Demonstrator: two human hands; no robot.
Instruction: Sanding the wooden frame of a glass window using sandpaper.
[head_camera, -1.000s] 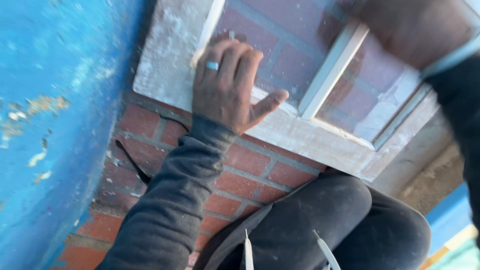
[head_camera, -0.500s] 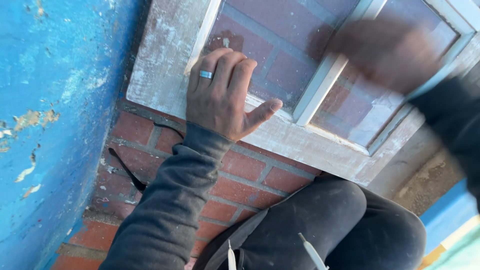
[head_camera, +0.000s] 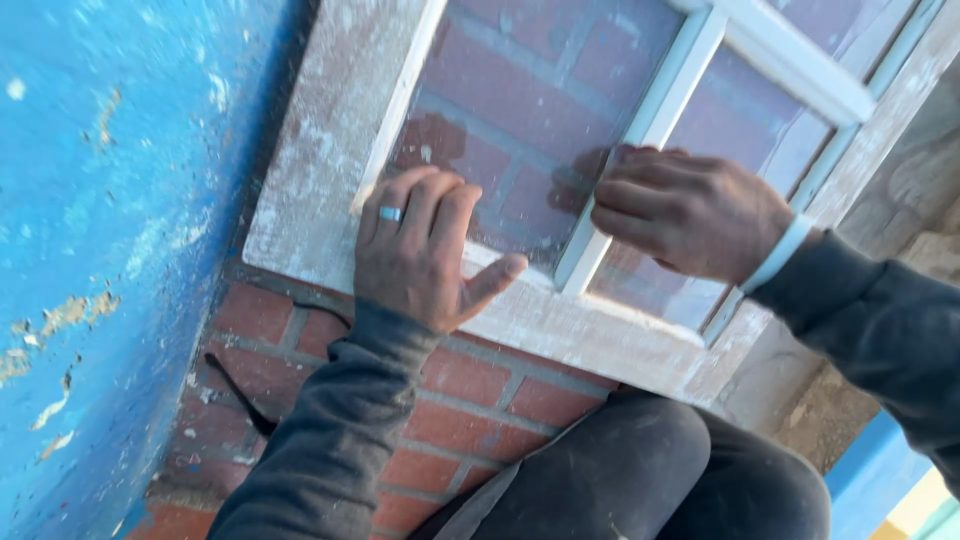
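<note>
My left hand (head_camera: 425, 250) lies spread flat, gripping nothing, on the window frame (head_camera: 320, 170) at centre; my right hand (head_camera: 690, 210), fingers curled, presses the glass pane (head_camera: 530, 90).

Red brick paving (head_camera: 470, 400); flaking blue wall (head_camera: 110, 200); daylight

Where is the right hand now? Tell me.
In the head view, the right hand lies right of centre on the window frame's white glazing bar, opposite the left hand.
</note>
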